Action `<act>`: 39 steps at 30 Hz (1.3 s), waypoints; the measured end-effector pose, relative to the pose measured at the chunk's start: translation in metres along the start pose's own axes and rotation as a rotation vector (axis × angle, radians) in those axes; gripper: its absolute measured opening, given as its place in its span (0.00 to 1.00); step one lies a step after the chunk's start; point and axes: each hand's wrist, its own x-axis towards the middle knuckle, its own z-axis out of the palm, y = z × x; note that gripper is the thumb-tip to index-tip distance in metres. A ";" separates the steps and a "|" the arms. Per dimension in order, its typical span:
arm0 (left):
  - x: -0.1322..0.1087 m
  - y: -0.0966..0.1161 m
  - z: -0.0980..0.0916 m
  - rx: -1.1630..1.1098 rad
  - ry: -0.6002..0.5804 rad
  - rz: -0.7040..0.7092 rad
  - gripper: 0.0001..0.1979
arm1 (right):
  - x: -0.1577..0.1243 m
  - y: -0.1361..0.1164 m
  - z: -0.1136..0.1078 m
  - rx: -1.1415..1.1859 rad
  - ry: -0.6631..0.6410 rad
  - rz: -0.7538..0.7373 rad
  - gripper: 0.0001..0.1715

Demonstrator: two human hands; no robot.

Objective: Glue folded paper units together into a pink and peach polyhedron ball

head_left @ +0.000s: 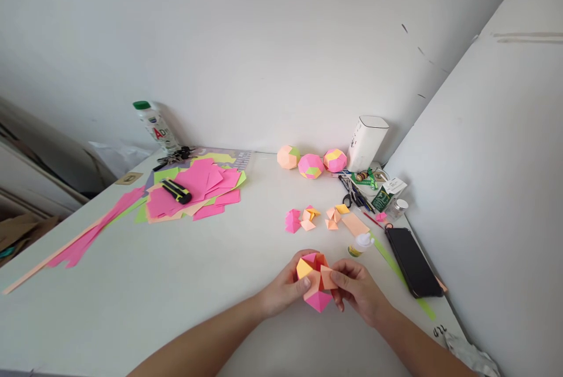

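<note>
A hollow folded-paper ball [319, 302] in pink, peach and yellow is held over the front of the table, its top side open. My left hand [285, 289] grips it from the left, thumb on a peach face. On the right, my right hand [358, 289] pinches a peach paper flap [328, 277] at the ball's edge between thumb and fingers. Beyond the hands lie small folded pieces: a pink one [292, 221], a peach and yellow one [309, 218] and another peach one [334, 217]. A small white-capped glue bottle [361, 244] lies near my right hand.
Three finished paper balls [311, 166] sit by the wall beside a white container [367, 142]. Scissors [350, 196] and pens lie right, near a black phone [413, 261]. On the left are coloured paper sheets [197, 183], a utility knife [176, 190] and a green-capped bottle [156, 125].
</note>
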 end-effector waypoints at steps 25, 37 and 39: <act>0.000 0.002 0.003 -0.021 0.002 0.000 0.30 | -0.002 -0.003 0.003 -0.029 0.036 0.020 0.17; 0.000 0.002 0.004 -0.027 0.016 0.034 0.28 | -0.004 -0.003 0.003 -0.046 0.069 0.036 0.18; 0.000 0.001 0.005 -0.029 0.019 0.031 0.28 | -0.004 -0.003 0.003 -0.046 0.070 0.038 0.17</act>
